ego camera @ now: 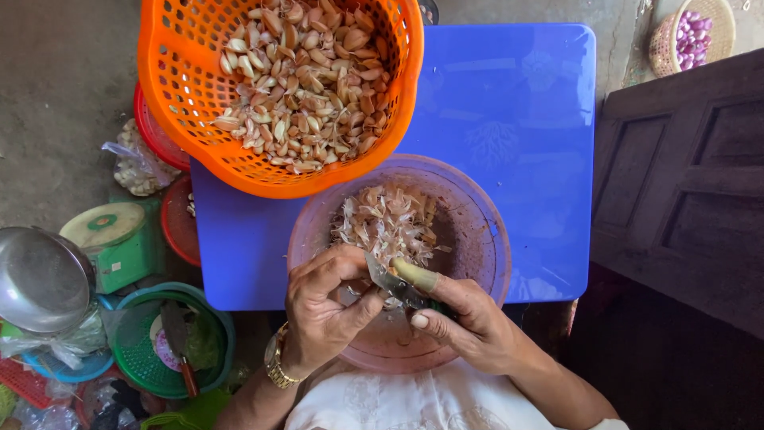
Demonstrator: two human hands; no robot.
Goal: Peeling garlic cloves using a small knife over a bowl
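Looking down, you have an orange mesh basket (175, 103) heaped with unpeeled garlic cloves (306, 80) resting on the far part of a blue plastic table (517, 119). Just in front of it sits a pink plastic bowl (477, 231) holding a loose pile of papery garlic skins (388, 223). To your left, a green basket (135, 350) carries a cleaver with a reddish handle (177, 334), beside a green kitchen scale (111, 239), a steel bowl (40, 279) and a clear bag of peeled cloves (139, 167). At the top right corner a small woven basket (664, 40) holds purple shallots (692, 28).

Your left hand (322, 306) is curled over the bowl, fingers bent inward and thumb pressed toward the fingertips, pinching something small; a gold watch (277, 362) sits on that wrist. Your right hand (469, 322) is closed around a small knife (390, 279), its blade pointing toward the left hand, with a yellowish guard (415, 275) on the forefinger.

What the left fingers pinch is hidden behind the thumb and blade, so you cannot tell whether it is a clove. The knife's handle is buried in the right palm, and the orange basket is cut off at the top edge.
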